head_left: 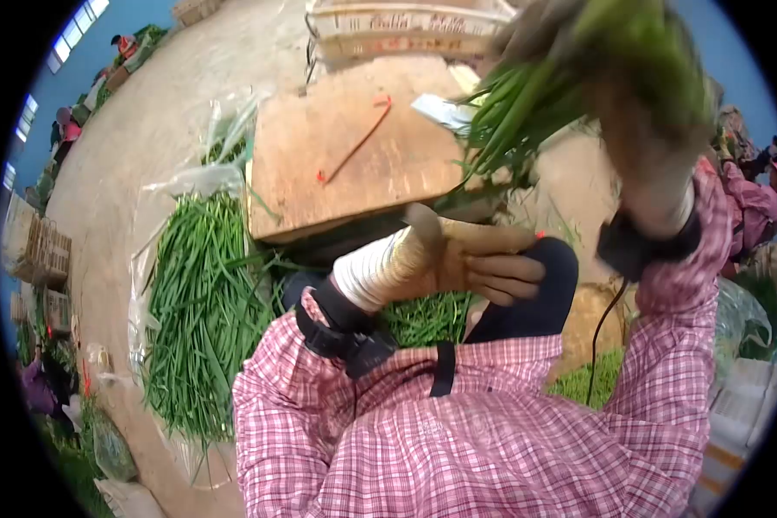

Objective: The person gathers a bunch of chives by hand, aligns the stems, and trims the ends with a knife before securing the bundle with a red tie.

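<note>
My right hand (652,125), in a pale glove and blurred by motion, is raised at the upper right, closed on a bunch of garlic chives (518,108). The long green blades hang down and left from it, over the right side of a wooden board (363,155). In front of my lap, near the board's front edge, my gloved left hand (475,255) is open with its fingers stretched out and nothing in it. A red twist tie (354,142) lies across the board. A small white-and-blue packet or cloth (443,112) rests at its right edge.
Left of the board, a large pile of garlic chives (203,319) lies on clear plastic sheeting (138,293). Beyond the board stands a white plastic crate (406,22). More greens (427,319) lie by my lap. People work at both sides; stacked crates (39,242) stand far left.
</note>
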The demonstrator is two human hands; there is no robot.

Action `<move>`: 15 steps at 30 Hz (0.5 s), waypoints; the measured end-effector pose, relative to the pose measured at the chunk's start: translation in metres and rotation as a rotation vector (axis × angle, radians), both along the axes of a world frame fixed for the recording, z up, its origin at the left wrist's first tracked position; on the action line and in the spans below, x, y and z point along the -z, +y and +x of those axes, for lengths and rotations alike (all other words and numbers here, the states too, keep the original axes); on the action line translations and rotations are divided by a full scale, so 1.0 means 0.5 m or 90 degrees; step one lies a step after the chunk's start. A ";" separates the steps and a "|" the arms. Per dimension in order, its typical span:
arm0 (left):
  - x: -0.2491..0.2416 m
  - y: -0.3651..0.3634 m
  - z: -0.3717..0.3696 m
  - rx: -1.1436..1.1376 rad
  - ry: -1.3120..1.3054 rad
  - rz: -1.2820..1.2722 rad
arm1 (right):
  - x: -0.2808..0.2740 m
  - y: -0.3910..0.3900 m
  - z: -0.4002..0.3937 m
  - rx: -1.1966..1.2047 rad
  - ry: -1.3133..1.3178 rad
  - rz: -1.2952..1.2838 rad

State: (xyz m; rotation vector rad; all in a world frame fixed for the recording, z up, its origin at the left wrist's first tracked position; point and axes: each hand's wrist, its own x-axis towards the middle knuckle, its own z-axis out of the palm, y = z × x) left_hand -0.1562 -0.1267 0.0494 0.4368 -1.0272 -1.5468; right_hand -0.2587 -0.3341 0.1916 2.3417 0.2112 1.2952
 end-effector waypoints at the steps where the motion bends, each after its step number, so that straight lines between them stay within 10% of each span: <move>1: -0.027 -0.013 -0.014 0.022 0.071 -0.026 | 0.013 0.039 -0.002 -0.160 0.091 0.048; 2: 0.010 -0.041 -0.012 0.085 0.362 -0.136 | 0.033 0.091 -0.004 -0.321 0.186 0.096; 4: -0.058 0.002 -0.017 -0.048 0.361 0.009 | 0.082 0.168 -0.007 -0.647 0.392 0.200; 7: 0.036 0.006 -0.012 0.064 0.582 -0.083 | 0.165 0.158 0.003 -0.598 0.307 0.018; 10: 0.081 0.024 -0.006 -0.227 0.397 0.273 | 0.253 0.141 -0.013 -0.486 0.457 -0.013; 15: 0.296 -0.026 0.036 -0.262 0.462 0.216 | 0.302 0.082 -0.107 -0.242 0.506 0.590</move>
